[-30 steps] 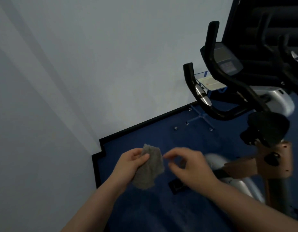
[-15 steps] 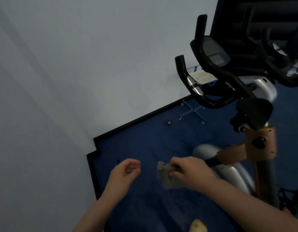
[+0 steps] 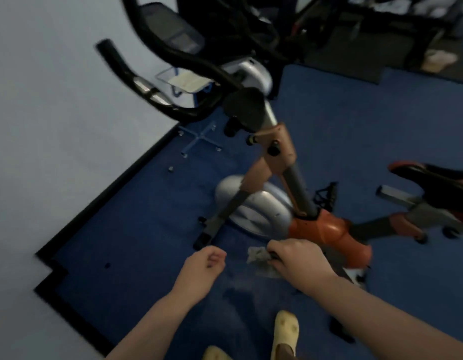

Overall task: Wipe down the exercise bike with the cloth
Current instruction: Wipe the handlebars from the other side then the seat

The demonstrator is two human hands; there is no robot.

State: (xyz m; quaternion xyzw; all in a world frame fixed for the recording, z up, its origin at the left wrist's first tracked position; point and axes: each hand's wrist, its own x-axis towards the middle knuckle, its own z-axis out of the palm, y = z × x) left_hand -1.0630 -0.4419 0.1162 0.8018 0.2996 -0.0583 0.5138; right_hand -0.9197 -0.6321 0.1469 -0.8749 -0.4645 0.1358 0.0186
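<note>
The exercise bike point(image 3: 277, 157) stands in front of me, with an orange frame, black handlebars point(image 3: 147, 81) at the upper left, a silver flywheel cover point(image 3: 261, 211) and a black and red saddle point(image 3: 438, 183) at the right. My right hand point(image 3: 298, 261) grips a crumpled grey cloth point(image 3: 259, 255) low down, just in front of the orange housing point(image 3: 326, 232). Left of it, my left hand point(image 3: 201, 268) hangs with loosely curled fingers and holds nothing.
Blue carpet point(image 3: 147, 229) covers the floor, edged by a black skirting along the pale wall point(image 3: 48, 126) on the left. A second machine with a silver cover point(image 3: 248, 71) and dark equipment stand at the back. My yellow slippers point(image 3: 285, 331) show at the bottom.
The cloth passed from my left hand to my right hand, which now holds it near the orange housing. My view swung right and down, bringing the bike's frame and saddle into sight.
</note>
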